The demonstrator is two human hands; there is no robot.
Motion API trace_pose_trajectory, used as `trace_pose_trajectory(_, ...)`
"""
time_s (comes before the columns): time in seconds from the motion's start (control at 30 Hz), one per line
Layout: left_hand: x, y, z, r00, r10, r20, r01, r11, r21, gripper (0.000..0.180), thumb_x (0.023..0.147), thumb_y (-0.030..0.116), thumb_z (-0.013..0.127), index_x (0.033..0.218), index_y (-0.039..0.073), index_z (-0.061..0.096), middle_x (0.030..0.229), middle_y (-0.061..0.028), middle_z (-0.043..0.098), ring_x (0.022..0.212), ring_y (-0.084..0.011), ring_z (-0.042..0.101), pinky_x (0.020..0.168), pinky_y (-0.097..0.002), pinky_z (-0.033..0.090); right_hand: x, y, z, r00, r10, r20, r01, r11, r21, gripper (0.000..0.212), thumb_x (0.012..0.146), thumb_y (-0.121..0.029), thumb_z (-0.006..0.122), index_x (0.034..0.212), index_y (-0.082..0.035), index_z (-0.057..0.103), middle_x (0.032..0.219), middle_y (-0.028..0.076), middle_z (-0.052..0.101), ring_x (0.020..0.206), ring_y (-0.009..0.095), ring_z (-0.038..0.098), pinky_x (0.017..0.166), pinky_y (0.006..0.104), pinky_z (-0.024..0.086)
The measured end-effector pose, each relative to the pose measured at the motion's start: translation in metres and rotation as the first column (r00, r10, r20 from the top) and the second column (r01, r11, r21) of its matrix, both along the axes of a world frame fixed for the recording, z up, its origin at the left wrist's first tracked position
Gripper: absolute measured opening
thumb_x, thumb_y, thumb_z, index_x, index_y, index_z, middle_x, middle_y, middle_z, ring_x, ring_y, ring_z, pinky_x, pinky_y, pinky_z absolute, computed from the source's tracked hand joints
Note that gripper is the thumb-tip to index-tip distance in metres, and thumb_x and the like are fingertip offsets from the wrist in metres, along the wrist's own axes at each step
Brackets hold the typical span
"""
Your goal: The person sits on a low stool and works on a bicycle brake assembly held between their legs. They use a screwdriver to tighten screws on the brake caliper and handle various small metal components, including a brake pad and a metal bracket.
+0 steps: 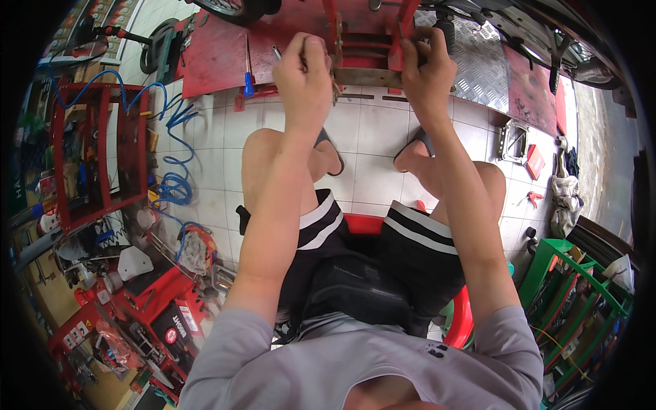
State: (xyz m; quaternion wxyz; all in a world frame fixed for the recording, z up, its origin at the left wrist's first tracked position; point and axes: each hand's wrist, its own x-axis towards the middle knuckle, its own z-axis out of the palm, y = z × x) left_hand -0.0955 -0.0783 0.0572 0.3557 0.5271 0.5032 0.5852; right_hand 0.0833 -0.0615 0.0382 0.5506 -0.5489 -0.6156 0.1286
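My left hand (305, 80) is closed beside the left end of a red metal frame (396, 58), its fingers curled together; what they grip is hidden. My right hand (429, 74) is curled at the frame's right upright, thumb next to it, and its grip is also hidden. Between my hands a worn metal bar (369, 77) runs across the front of the frame. A short metal rod end (276, 51) shows just left of my left hand. Further left, a screwdriver with a blue handle (249, 86) lies on the red platform (212, 61), handle over the front edge.
A wheel (236, 8) stands at the far side. Patterned metal plate (478, 68) covers the platform's right part. At left are a red rack (102, 147) and a coiled blue hose (176, 184). A green rack (574, 301) stands right; red-handled pliers (533, 198) lie on the tiles.
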Motion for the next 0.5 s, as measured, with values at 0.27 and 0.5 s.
trace_pose_trajectory(0.27,0.018,-0.002,-0.003,0.774,0.151,-0.614,-0.045,0.982,0.185,0.021,0.093,0.016,0.056,0.079,0.0,0.055,0.068,-0.0115,0.054,0.052,-0.0263,0.052,0.05,-0.0366,0.04,0.003,0.001,0.0,1.0,-0.006,0.011,0.006,1.0,0.008,0.019,0.087,-0.007,0.065,0.101,-0.005,0.052,0.07,0.016,0.067,0.058,0.03,0.066,0.053,0.034,0.048)
trace_pose_trajectory(0.5,0.007,-0.011,0.016,0.768,-0.205,0.606,0.369,0.916,-0.158,0.022,0.098,0.02,0.048,0.079,0.01,0.044,0.061,0.0026,0.028,0.052,-0.0115,0.029,0.053,-0.0305,0.028,0.0,0.004,-0.002,0.999,-0.001,-0.047,0.002,1.0,0.029,0.014,0.089,-0.009,0.065,0.097,-0.004,0.054,0.06,0.01,0.063,0.045,0.012,0.054,0.046,0.0271,0.041)
